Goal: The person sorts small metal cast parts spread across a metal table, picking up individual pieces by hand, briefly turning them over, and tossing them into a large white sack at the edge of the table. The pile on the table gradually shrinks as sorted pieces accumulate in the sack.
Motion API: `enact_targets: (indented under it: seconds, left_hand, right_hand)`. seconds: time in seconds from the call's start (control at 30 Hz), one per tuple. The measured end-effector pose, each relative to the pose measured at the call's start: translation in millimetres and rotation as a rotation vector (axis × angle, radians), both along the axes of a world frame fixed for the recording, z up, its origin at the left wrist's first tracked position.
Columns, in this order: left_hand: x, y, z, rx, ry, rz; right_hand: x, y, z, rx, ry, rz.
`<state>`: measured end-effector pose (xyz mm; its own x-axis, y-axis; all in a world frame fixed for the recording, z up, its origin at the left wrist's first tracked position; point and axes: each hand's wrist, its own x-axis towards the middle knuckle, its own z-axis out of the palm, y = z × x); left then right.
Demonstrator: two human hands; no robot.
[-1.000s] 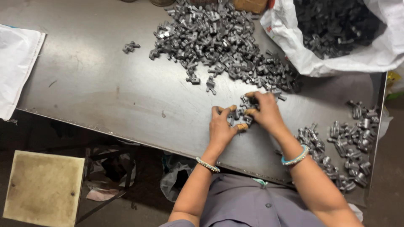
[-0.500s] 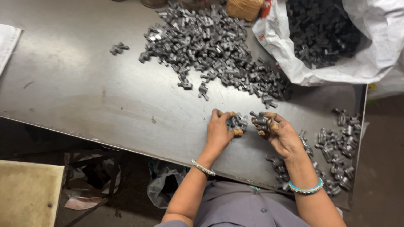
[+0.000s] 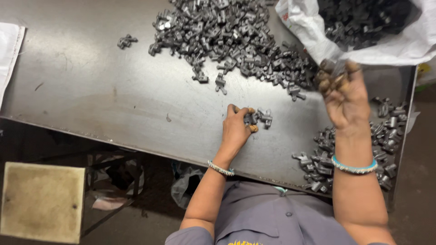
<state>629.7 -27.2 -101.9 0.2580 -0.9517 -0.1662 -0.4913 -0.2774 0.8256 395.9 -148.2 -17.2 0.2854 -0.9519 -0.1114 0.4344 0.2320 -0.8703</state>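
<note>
A few small grey metal parts point(image 3: 260, 117) are held against the steel surface point(image 3: 113, 90) by the left hand point(image 3: 237, 129), its fingers curled around them. The right hand point(image 3: 345, 97) is raised above the surface near the open white sack point(image 3: 309, 27); its fingers are bent and blurred, and whether a part is gripped cannot be told. A smaller heap of parts point(image 3: 359, 145) is seen at the right edge, judged to be the finished share. The large pile point(image 3: 236, 36) at the far side is judged to be left, so most of the work remains.
</note>
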Motion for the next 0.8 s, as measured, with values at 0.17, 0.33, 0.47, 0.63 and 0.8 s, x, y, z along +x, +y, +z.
enact_targets:
  seconds: [0.17, 0.33, 0.47, 0.63, 0.8]
  left_hand:
    - [0, 4, -4, 0.022, -0.05, 0.051]
    - [-6, 7, -12, 0.03, -0.082, 0.072]
    - [-15, 8, -18, -0.029, -0.05, 0.089]
    - [-33, 10, -22, -0.039, -0.018, 0.045]
    - [-49, 8, -23, -0.079, -0.034, -0.016]
  right_hand:
    - [58, 40, -23, -0.054, 1.211, 0.349]
    - [71, 73, -55, -0.748, 1.401, 0.01]
    - [38, 63, -62, -0.024, 0.795, 0.168]
    - [-5, 86, -73, 0.262, 0.253, 0.18]
    - [-35, 95, -74, 0.393, 0.304, 0.264]
